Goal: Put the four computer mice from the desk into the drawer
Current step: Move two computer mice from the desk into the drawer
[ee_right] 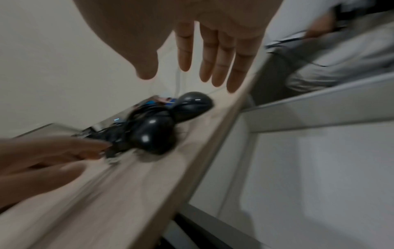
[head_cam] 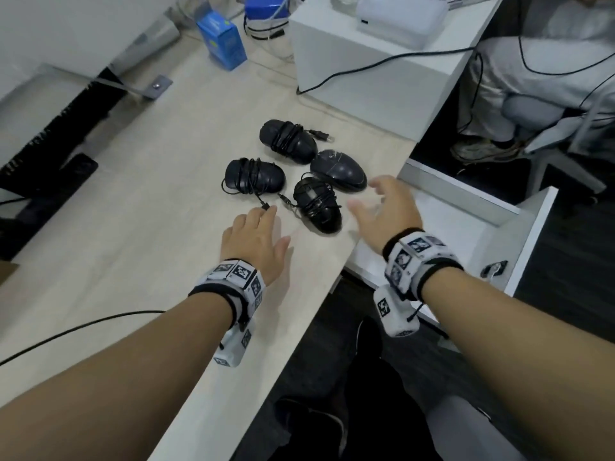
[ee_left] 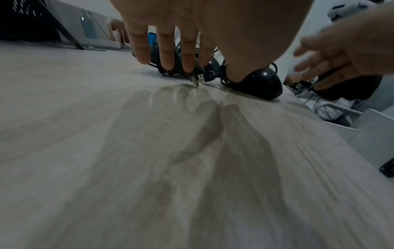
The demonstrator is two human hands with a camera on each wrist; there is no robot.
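Observation:
Several black computer mice lie clustered near the right edge of the pale wooden desk (head_cam: 133,201): a far mouse (head_cam: 288,141), a left mouse (head_cam: 254,176) and a near mouse (head_cam: 317,204) with cables wound round them, and a right mouse (head_cam: 338,171) with no cable showing. My left hand (head_cam: 256,236) hovers open just short of the left mouse, fingertips by a USB plug (ee_left: 197,79). My right hand (head_cam: 386,207) is open with spread fingers, right of the near mouse (ee_right: 153,134), above the open white drawer (head_cam: 466,224). Neither hand holds anything.
A white box (head_cam: 366,71) with a black cable stands behind the mice. A blue carton (head_cam: 221,39) sits at the back. The drawer's front panel (head_cam: 529,241) juts out on the right. Another person's legs (head_cam: 519,84) are at far right.

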